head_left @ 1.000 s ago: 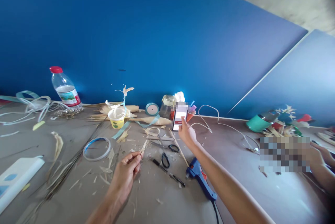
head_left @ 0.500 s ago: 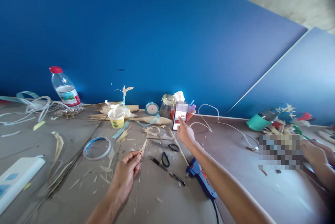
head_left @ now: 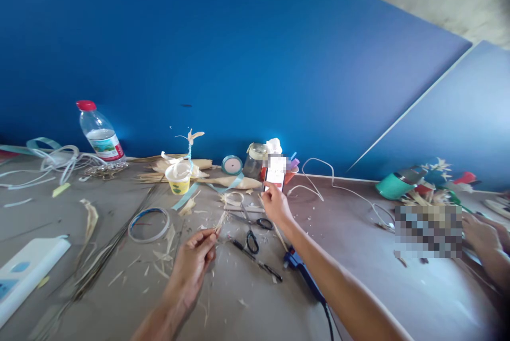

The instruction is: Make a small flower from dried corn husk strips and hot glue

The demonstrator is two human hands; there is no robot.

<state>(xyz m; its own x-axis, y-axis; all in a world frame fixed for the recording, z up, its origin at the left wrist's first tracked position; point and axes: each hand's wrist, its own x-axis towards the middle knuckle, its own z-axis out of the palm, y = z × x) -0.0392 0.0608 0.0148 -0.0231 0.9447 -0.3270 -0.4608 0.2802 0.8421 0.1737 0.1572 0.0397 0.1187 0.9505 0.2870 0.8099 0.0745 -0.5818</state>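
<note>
My left hand [head_left: 195, 256] pinches a small frayed bundle of pale dried husk strips [head_left: 221, 221] between thumb and fingertips. With its index finger stretched out, my right hand [head_left: 277, 205] is at the lower part of a phone [head_left: 274, 173] that stands upright at the back; I cannot tell whether the fingertip touches the screen. Scissors with black handles [head_left: 252, 243] lie between my hands, beside a slim black pen-like tool [head_left: 255, 259]. A blue glue gun [head_left: 305, 274] lies partly hidden under my right forearm.
A yellow-and-white cup [head_left: 179, 186] holds a wrapped stem. Behind are a ribbon spool [head_left: 231, 164], a glass jar [head_left: 255, 163] and a bottle [head_left: 101, 136]. A tape ring [head_left: 131, 232], long dry stalks [head_left: 103, 245] and a white power strip [head_left: 32, 272] lie left. Another person's hand [head_left: 480, 232] is far right.
My right index finger has moved slightly down and left on the phone, and the screen shows a different page. My left hand still holds the husk strips in nearly the same place.
</note>
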